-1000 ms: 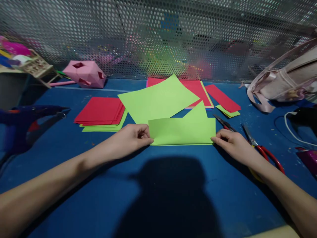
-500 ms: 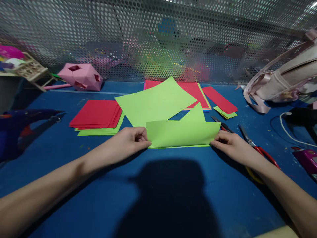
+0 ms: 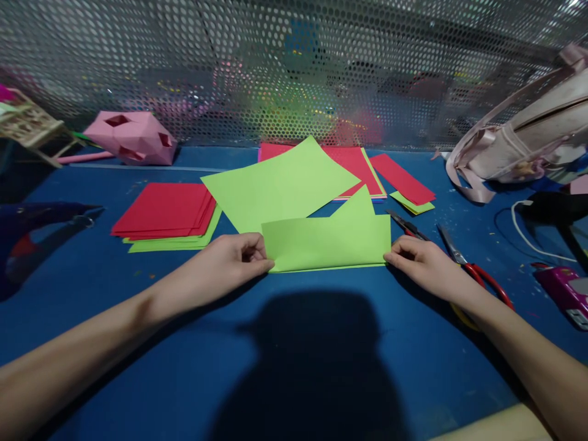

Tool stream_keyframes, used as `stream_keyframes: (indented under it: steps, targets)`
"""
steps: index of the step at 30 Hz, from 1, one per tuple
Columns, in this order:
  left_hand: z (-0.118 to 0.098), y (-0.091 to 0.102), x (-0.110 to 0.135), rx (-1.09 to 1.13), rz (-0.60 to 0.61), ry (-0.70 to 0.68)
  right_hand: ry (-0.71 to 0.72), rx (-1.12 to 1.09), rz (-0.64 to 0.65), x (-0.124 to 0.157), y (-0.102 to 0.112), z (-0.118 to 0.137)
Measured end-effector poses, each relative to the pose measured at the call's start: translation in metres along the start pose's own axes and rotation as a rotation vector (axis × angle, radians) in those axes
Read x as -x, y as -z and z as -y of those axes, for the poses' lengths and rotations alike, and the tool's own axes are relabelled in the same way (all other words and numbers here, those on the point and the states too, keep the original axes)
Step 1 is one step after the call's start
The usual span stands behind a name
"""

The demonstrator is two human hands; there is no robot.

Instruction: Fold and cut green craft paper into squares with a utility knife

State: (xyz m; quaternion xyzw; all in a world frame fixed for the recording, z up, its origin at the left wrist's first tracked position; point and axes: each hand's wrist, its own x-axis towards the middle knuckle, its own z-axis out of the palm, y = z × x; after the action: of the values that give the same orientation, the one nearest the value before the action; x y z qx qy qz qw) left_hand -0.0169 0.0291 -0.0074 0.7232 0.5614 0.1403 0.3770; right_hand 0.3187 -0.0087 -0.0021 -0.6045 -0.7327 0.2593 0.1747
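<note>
The green panel [image 3: 326, 244] is standing up near the middle of the frame, and its right end is no longer flaring out beyond the right fingers as it was half a second ago: it is now lining up with the fingertips. This is probably bringing its side edge closer to square with the layer below, which is showing as a thin strip along the bottom. The left hand [image 3: 245, 257] is pinching the lower left corner between thumb and bent fingers; the right hand [image 3: 416, 260] is pinching the lower right corner the same way. The surrounding things are sitting slightly farther left in the frame too.

Behind the panel a green triangle [image 3: 356, 203] is peeking up; the view is not showing whether it is joining the panel. A large green sheet [image 3: 280, 184] is spreading just behind, its near part running close to the left fingers. Toward the right, scissors [image 3: 452, 246] are lying just beside the right hand and passing under the forearm, so room there is looking tight. In the lower middle, the blue tabletop [image 3: 197, 367] is stretching between the forearms under a dark shadow, probably giving the easiest room for moving
</note>
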Motion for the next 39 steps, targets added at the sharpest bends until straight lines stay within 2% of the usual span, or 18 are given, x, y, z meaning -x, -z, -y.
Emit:
stream_keyframes:
  steps: [27, 34, 39]
  targets:
    - [0.005, -0.008, 0.001, 0.035, -0.038, -0.008, 0.064, 0.094, -0.057, 0.001, -0.007, -0.004]
    - [0.01, -0.009, 0.002, 0.001, -0.041, -0.064, 0.077, 0.108, -0.057, 0.001, -0.007, -0.003]
    - [0.001, -0.01, 0.008, -0.085, -0.068, -0.11, 0.097, 0.105, -0.07, 0.0, -0.008, -0.006]
